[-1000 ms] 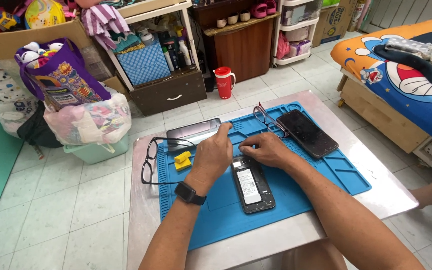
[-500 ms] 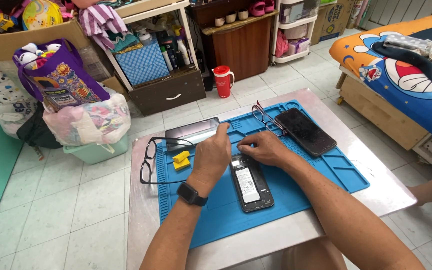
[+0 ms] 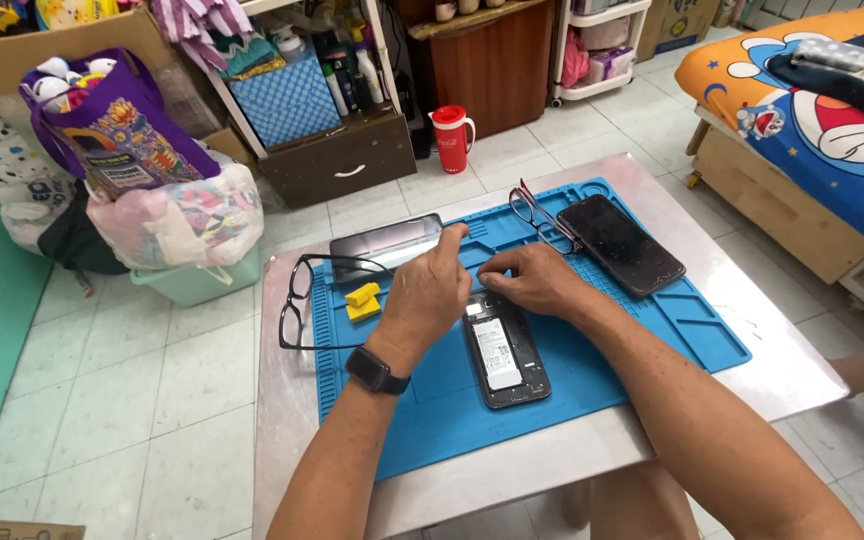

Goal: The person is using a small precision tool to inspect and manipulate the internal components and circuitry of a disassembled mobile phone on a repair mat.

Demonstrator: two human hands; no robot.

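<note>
Your left hand (image 3: 432, 295) and right hand (image 3: 532, 280) rest loosely at the top edge of the opened black phone with its white battery (image 3: 505, 350) (it lies on the blue silicone mat (image 3: 642, 330)), grasping nothing; a slipped finger may damage the exposed parts

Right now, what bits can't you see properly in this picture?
Head view only:
- Top end of the opened phone: covered by the left hand and right hand.
- What the fingertips pinch: too small to tell.
- Silver phone: partly behind the left hand's finger.
- Print on the battery: too small to read.
- Blue mat: near corner under the left forearm.
</note>
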